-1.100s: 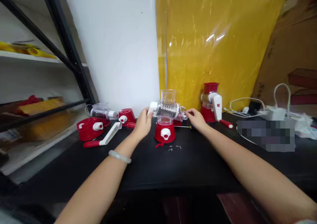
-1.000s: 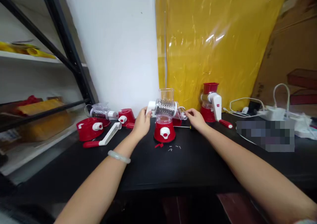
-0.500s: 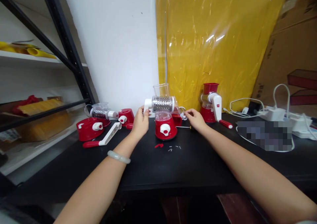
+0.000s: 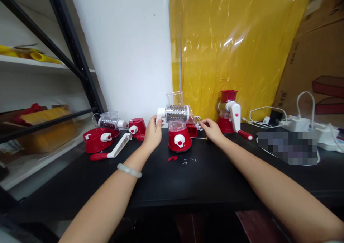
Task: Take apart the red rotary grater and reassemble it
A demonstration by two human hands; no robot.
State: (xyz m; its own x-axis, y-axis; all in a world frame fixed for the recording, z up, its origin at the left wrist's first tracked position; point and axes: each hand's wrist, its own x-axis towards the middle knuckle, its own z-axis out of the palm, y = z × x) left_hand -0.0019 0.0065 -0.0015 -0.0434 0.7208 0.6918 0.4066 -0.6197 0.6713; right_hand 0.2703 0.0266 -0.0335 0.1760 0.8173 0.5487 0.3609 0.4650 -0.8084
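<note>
Grater (image 4: pixel 177 113) upright at the middle of the black table (image 4: pixel 215 178), left hand (image 4: pixel 153 133) grasping its white crank (image 4: pixel 160 112), right hand (image 4: pixel 212 129) bent with fingertips at a small clear part (image 4: pixel 199 126), whether gripped unclear.

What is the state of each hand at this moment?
Left hand: closed on the white crank of the middle grater.
Right hand: beside the middle grater; whether closed on something cannot be told.

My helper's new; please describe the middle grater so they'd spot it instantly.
On the black table, below where the white panel meets the yellow sheet, the grater stands between the left hand and right hand. Its tall clear chute sets it apart from the red-topped grater at right.
</note>
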